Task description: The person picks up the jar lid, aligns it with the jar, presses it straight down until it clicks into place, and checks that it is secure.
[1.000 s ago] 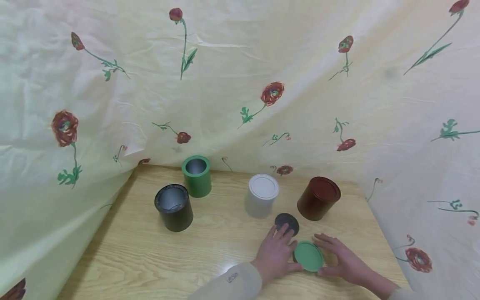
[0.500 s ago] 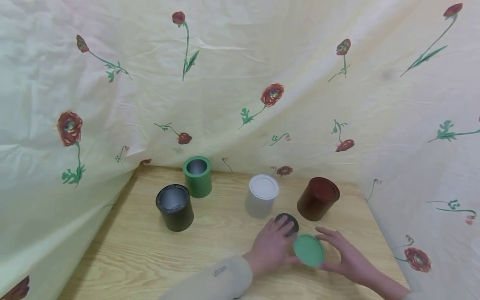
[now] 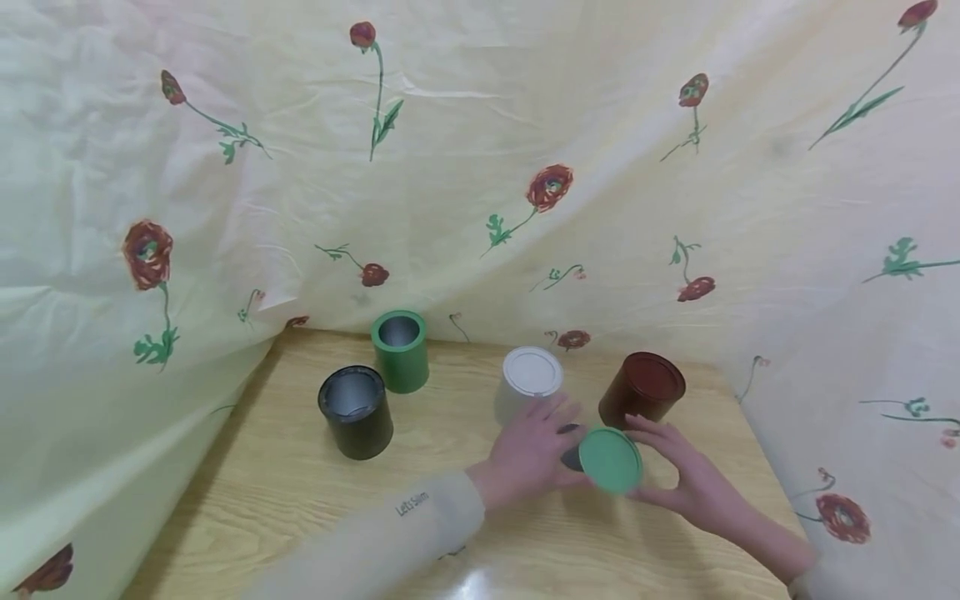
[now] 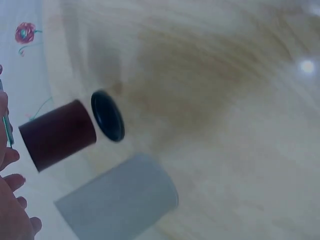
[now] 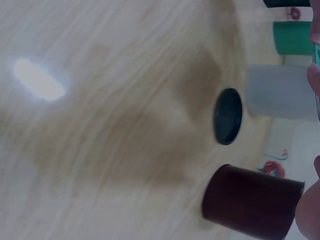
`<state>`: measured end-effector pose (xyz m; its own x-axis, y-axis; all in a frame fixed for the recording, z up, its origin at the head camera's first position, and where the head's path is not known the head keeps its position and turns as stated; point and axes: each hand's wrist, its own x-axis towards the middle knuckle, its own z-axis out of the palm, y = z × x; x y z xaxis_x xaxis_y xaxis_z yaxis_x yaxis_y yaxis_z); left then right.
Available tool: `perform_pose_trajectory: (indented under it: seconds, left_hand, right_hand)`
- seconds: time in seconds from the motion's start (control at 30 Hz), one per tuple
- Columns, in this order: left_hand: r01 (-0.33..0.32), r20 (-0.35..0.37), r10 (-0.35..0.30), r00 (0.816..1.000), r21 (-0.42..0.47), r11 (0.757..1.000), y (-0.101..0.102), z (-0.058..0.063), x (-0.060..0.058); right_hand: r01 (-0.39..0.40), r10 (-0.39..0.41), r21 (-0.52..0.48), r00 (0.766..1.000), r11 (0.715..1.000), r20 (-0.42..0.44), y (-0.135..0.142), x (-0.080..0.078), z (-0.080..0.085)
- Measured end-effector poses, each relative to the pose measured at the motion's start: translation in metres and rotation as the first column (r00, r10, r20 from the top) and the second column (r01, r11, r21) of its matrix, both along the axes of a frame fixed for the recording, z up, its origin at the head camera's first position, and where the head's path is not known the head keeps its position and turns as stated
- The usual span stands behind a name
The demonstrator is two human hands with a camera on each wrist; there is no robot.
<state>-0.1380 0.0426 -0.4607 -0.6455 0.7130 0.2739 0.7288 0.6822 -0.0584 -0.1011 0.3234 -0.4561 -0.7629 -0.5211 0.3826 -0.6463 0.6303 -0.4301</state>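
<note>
A round green lid (image 3: 611,461) is held up off the table between both hands, its flat face toward the head camera. My left hand (image 3: 528,446) grips its left edge, and my right hand (image 3: 686,471) pinches the right edge between thumb and fingers. In the left wrist view the green lid (image 4: 7,125) shows edge-on at the far left. Below it on the table lies a black lid (image 3: 572,457), partly hidden behind the left hand and the green lid in the head view. The right wrist view shows this black lid (image 5: 228,116) whole.
Beyond the hands stand a white canister (image 3: 517,404) and a dark red canister (image 3: 633,400), both with tops covered. To the left, a black canister (image 3: 362,425) and a green canister (image 3: 401,362) are uncovered. Flowered cloth (image 3: 450,167) surrounds the wooden table (image 3: 277,500).
Both hands have lifted the green lid from the table and carried it slightly up and away from the body. The black lid and the canisters have stayed in place.
</note>
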Motion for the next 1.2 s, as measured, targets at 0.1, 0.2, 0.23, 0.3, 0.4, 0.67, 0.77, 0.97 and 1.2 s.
perform_pose_trajectory:
  seconds: [0.1,0.2,0.23,0.3,0.4,0.67,0.77,0.97,1.2]
  left_hand:
    - [-0.017,0.051,0.017,0.999,-0.002,1.000,-0.006,0.013,-0.007]
    - [-0.040,0.092,0.043,0.995,-0.033,0.999,-0.013,0.023,-0.013]
    - [-0.045,0.101,0.048,0.994,-0.038,0.998,-0.016,0.026,-0.015]
    - [-0.054,0.112,0.059,0.992,-0.050,0.997,-0.022,0.031,-0.019]
    - [-0.055,0.102,0.059,0.993,-0.044,0.998,-0.031,0.038,-0.026]
    - [-0.071,0.088,0.073,0.994,-0.024,0.997,-0.057,0.058,-0.042]
    - [-0.076,0.100,0.078,0.992,-0.024,0.997,-0.065,0.063,-0.048]
    - [-0.085,0.167,0.084,0.982,-0.001,0.996,-0.084,0.073,-0.057]
    - [-0.096,0.181,0.077,0.980,0.095,0.991,-0.110,0.075,-0.067]
  right_hand:
    - [0.001,-0.001,-0.004,1.000,1.000,-0.003,-0.006,-0.008,0.006]
    - [-0.023,0.023,-0.024,1.000,0.999,-0.018,-0.013,-0.018,0.011]
    - [-0.035,0.034,-0.032,0.999,0.999,-0.025,-0.015,-0.021,0.012]
    - [-0.052,0.051,-0.043,0.998,0.998,-0.035,-0.020,-0.028,0.015]
    - [-0.051,0.050,-0.053,0.999,0.997,-0.019,-0.029,-0.035,0.021]
    - [-0.010,0.011,-0.022,0.999,1.000,0.052,-0.052,-0.057,0.036]
    - [0.001,-0.001,-0.002,0.998,1.000,0.060,-0.060,-0.066,0.040]
    - [-0.005,0.003,0.020,0.996,1.000,0.089,-0.077,-0.083,0.045]
    - [-0.029,0.028,0.006,0.992,1.000,0.125,-0.101,-0.101,0.048]
